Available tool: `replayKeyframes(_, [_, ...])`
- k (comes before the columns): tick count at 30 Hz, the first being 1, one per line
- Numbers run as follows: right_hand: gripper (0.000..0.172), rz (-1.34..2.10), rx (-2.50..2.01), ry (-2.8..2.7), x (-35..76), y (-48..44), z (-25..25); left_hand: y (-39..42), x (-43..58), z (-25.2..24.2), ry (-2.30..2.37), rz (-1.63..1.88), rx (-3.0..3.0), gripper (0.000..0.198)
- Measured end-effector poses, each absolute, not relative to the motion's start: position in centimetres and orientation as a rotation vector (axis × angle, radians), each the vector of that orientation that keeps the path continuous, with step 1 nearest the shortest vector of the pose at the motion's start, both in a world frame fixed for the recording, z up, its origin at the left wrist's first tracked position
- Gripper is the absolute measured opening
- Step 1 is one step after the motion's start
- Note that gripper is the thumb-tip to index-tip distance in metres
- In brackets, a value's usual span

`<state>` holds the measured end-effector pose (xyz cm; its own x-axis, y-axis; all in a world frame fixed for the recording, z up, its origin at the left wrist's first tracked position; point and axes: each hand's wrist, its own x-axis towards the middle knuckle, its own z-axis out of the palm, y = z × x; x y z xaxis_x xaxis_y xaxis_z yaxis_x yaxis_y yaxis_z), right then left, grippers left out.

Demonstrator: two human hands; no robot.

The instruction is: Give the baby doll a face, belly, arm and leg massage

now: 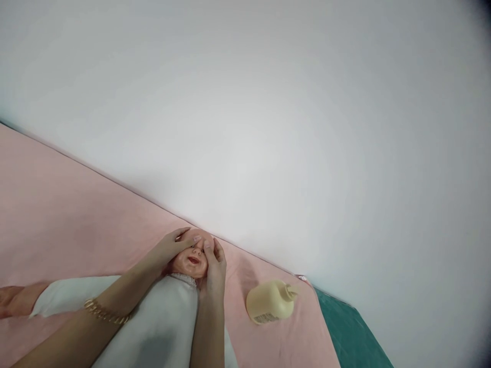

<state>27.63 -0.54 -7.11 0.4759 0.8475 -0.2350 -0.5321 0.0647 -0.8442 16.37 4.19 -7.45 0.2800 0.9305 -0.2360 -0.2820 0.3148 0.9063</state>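
Observation:
A doll (192,263) in a white garment lies on its back on a pink cloth (57,220), head toward the wall. My left hand (172,248) rests on the left side of the doll's head, fingers stretched flat over its forehead and eyes. My right hand (215,268) cups the right side of the head, thumb tip meeting the left fingers near the doll's nose. Both hands lie open against the head and hold nothing else. A gold chain bracelet (105,313) sits on my left wrist.
A cream pump bottle (270,301) lies on its side on the pink cloth, right of the doll. A white wall (268,128) runs right behind the doll's head. A teal surface (353,332) shows past the cloth's right edge.

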Motion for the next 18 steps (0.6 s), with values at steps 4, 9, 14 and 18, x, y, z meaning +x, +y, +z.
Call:
replayKeyframes(4, [0.072, 1.045, -1.101, -0.346, 27.6, -0.5, -7.1, 4.6, 16.3, -7.9, 0.938, 0.936, 0.923, 0.082])
replayKeyframes(9, [0.057, 1.018, -1.088, -0.312, 27.8, -0.1, -7.7, 4.7, 16.6, -7.9, 0.926, 0.963, 0.877, 0.083])
replayKeyframes(14, [0.051, 1.03, -0.992, -0.244, 28.1, 0.4, -8.4, 4.5, 16.8, -7.6, 0.835, 1.016, 0.759, 0.084])
replayKeyframes(18, [0.054, 1.019, -0.997, -0.273, 28.7, 0.8, -9.5, 4.3, 16.9, -7.1, 0.792, 1.024, 0.608, 0.068])
